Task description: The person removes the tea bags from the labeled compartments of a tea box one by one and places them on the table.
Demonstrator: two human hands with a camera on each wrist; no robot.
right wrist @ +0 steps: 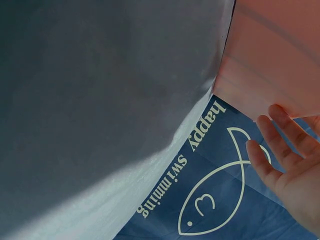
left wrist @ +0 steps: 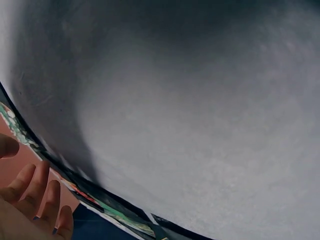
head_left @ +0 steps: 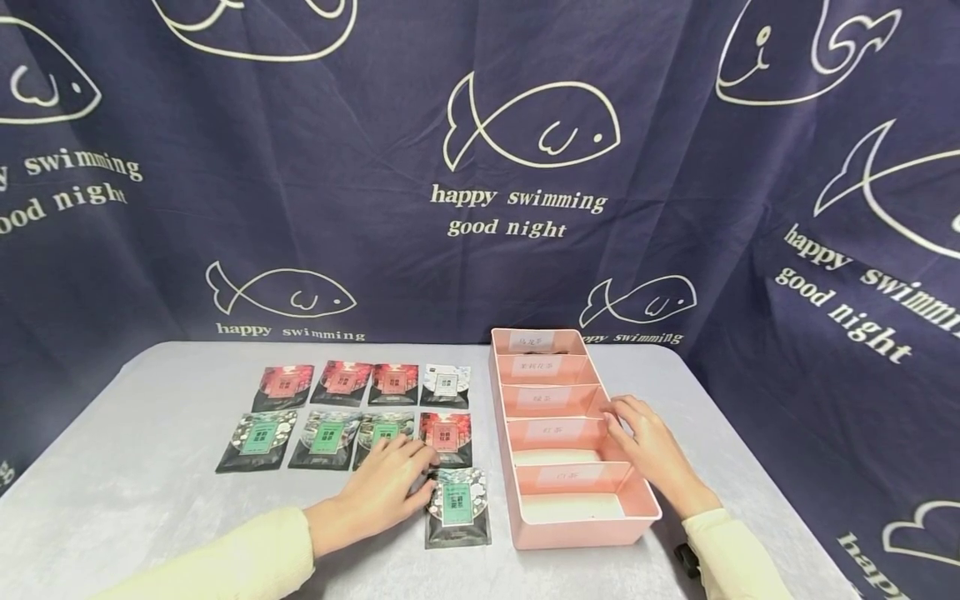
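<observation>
My left hand (head_left: 386,492) is low over the flat packets, its fingers loosely bent and its thumb apart in the left wrist view. Its fingertips overlap a green-labelled packet (head_left: 375,429), and its thumb lies by the left edge of the front green-labelled packet (head_left: 457,510). A red-labelled packet (head_left: 447,433) lies just beyond the fingers. My right hand (head_left: 652,446) touches the right rim of a long pink divided box (head_left: 585,533). Its fingertips are right at the rim, and in the right wrist view the fingers (right wrist: 272,132) stand fairly straight beside the box wall.
A back row holds several packets, red-labelled ones (head_left: 283,387) and a white one (head_left: 446,385). Two more green-labelled packets (head_left: 258,440) lie at the left. Paper labels (head_left: 551,429) mark the box's compartments; something dark lies in the rear one. A dark blue curtain (head_left: 390,242) hangs behind the table.
</observation>
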